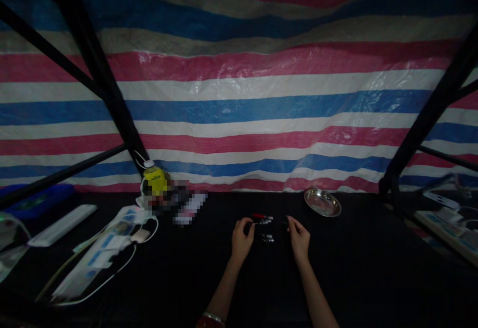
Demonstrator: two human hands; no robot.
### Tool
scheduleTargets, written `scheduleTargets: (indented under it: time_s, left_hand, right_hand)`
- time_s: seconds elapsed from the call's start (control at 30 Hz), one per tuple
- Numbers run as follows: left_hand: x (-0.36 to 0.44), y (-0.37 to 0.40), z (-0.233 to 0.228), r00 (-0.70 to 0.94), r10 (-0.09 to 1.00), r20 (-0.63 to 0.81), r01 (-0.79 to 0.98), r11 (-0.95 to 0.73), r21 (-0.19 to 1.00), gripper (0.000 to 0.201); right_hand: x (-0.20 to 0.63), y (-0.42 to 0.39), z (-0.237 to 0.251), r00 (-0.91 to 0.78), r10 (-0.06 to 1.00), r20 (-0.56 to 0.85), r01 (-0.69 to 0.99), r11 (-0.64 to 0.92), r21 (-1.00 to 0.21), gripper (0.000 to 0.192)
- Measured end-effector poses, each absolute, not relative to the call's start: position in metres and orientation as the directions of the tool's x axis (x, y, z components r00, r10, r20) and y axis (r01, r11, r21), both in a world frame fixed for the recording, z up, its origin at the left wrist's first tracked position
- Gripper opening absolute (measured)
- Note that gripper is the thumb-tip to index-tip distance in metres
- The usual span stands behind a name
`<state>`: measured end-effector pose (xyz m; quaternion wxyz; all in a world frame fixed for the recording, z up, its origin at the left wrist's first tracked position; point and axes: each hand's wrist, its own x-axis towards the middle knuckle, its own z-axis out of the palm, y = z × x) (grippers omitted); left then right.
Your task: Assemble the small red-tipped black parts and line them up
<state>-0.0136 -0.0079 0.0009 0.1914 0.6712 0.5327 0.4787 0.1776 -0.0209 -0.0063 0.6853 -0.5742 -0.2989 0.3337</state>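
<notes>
Left hand (242, 241) pinching small dark piece, fingers narrow. Right hand (298, 238) curled, grip unclear. Small red-and-silver metal parts (262, 217) between hands. Round steel dish (322, 202) beyond right hand.

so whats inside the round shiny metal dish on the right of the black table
The round shiny metal dish looks empty: only bare reflective metal shows. Its near inner wall is hidden by the rim, and the dim light could hide something small.

A makeshift workshop stall is suggested: a striped tarpaulin (239, 94) is hung behind a dark desk (373, 268), black metal frame bars (93, 64) are set before the tarpaulin, and power strips (93, 258) are laid below it.
</notes>
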Motion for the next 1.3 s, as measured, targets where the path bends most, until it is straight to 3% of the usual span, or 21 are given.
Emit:
scheduleTargets:
  time_s: [0.27,0.47,0.83,1.3]
  left_hand:
    - [-0.009,-0.016,0.013,0.152,0.894,0.421,0.660,-0.409,0.630,0.013]
    - [-0.008,-0.018,0.017,0.169,0.900,0.401,0.696,-0.397,0.598,0.015]
    - [-0.009,-0.017,0.016,0.184,0.918,0.352,0.714,-0.371,0.593,0.022]
    - [-0.009,-0.012,0.005,0.167,0.912,0.374,0.735,-0.368,0.570,0.028]
  right_hand:
    - [0.179,-0.025,-0.019,0.511,0.828,0.229,0.385,0.018,-0.923,0.033]
    - [0.176,-0.028,-0.016,0.410,0.864,0.292,0.604,-0.018,-0.797,0.029]
    - [0.175,-0.026,-0.020,0.337,0.884,0.325,0.731,-0.027,-0.682,0.027]
    - [0.169,-0.025,-0.021,0.331,0.846,0.419,0.771,0.013,-0.636,0.024]
